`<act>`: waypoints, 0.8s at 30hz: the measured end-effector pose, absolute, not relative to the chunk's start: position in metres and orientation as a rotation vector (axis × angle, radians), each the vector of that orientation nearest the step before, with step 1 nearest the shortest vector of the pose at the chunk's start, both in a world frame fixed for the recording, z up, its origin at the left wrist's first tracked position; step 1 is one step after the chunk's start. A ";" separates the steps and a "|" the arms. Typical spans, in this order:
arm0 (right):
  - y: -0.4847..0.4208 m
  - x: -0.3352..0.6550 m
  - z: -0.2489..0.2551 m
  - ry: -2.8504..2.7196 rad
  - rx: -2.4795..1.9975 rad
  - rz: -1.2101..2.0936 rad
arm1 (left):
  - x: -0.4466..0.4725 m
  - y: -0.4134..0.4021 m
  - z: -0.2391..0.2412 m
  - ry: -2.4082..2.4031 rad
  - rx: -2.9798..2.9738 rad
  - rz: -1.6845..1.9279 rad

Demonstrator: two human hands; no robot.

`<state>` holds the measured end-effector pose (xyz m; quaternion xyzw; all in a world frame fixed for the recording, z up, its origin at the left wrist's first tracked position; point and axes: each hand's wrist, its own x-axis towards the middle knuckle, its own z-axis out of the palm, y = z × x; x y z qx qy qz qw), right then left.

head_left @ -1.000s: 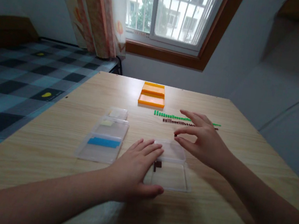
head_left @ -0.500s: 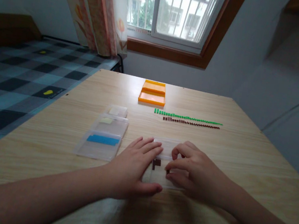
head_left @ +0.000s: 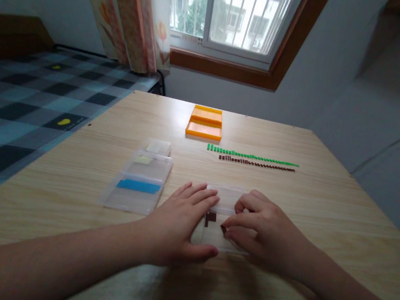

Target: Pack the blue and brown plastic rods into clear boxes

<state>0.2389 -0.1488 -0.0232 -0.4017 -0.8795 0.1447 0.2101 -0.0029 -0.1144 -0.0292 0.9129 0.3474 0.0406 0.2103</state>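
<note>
My left hand [head_left: 177, 222] lies flat, fingers spread, on the left edge of a clear plastic box [head_left: 225, 200] at the table's near middle. Inside the box sits a small cluster of dark brown bricks [head_left: 210, 217]. My right hand [head_left: 261, 232] rests over the box's right part, its thumb and fingers pinched on a small dark brown brick [head_left: 223, 229] just right of the cluster. Farther back lie a row of green bricks [head_left: 251, 156] and a row of dark brown bricks [head_left: 256, 164].
An orange tray [head_left: 205, 122] stands at the back of the wooden table [head_left: 308, 206]. To the left are clear boxes, one with a blue piece [head_left: 138, 186], one with a pale yellow piece [head_left: 143, 160]. A checkered bed [head_left: 15, 102] lies left.
My right hand came back from the brown row to the clear box and lowered a pinched brown brick beside the cluster. My left hand stayed on the box.
</note>
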 end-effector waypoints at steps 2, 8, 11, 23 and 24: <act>-0.149 0.238 -0.025 -2.466 -1.124 0.385 | -0.002 -0.114 -0.028 0.970 2.527 0.115; -0.148 0.234 -0.026 -2.480 -1.117 0.352 | -0.004 -0.114 -0.029 0.955 2.502 0.166; -0.149 0.235 -0.026 -2.496 -1.080 0.343 | -0.006 -0.114 -0.032 0.938 2.499 0.192; -0.147 0.237 -0.026 -2.589 -1.023 0.280 | -0.004 -0.115 -0.031 0.953 2.503 0.169; -0.147 0.237 -0.027 -2.592 -1.016 0.274 | -0.004 -0.114 -0.032 0.948 2.503 0.182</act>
